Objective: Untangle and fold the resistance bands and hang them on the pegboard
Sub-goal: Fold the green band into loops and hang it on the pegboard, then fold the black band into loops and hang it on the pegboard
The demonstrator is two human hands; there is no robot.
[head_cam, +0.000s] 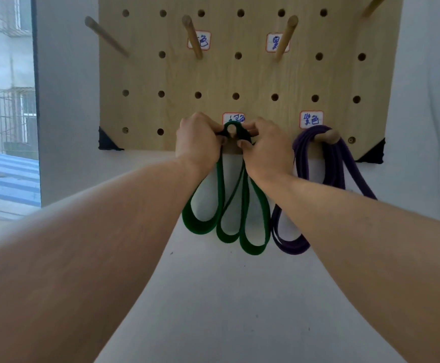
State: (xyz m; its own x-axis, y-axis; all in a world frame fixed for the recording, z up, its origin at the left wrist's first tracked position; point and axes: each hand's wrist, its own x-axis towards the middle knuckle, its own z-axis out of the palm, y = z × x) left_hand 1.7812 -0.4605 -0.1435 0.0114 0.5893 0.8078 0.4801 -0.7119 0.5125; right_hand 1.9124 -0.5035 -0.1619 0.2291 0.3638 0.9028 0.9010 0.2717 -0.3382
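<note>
while both hands (233, 145) pinch the green band (226, 218) over its peg (231, 129), the purple band (328, 163) hangs just beside.

2 bare forearms, no sleeves; left hand (197, 141) and right hand (267, 150) without rings.

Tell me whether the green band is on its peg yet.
On: green band loops over the peg, both hands gripping it.

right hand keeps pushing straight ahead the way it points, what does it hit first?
Probably the pegboard face just behind the green band it grips at the peg. The right hand points at the board; the gap is unclear.
</note>
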